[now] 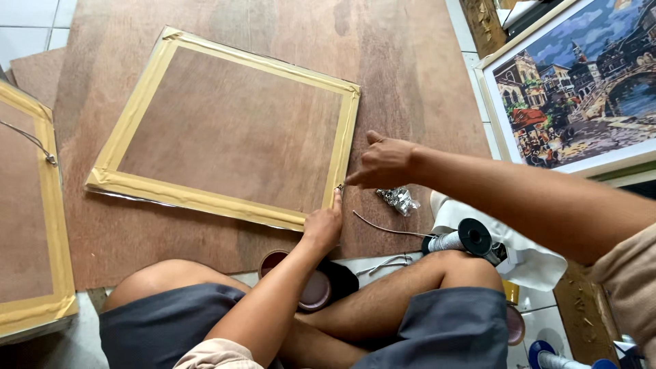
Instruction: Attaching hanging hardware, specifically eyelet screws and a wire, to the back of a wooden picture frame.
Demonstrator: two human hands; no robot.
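The left hand (322, 225) and right hand (384, 164) met at the near right edge of a board-backed frame (229, 130) that lay face down on a brown plywood sheet (410, 61) on the floor. Between their fingertips sat a tiny metal fitting (339, 186), too small to identify. The right grip was pressed together, pinching that fitting from above; the left forefinger reached up to it from below, though whether that grip truly held it could not be told. Tan tape ran around the frame's border.

Just right of the hands lay a small bag of metal hardware (398, 199), its contents blurred, and beyond it a wire spool (461, 239) with a loose strand. Left of the hands, a second taped frame (27, 225) was cut off by the picture's edge. Further right, a painted townscape (581, 82) was also partly cropped.
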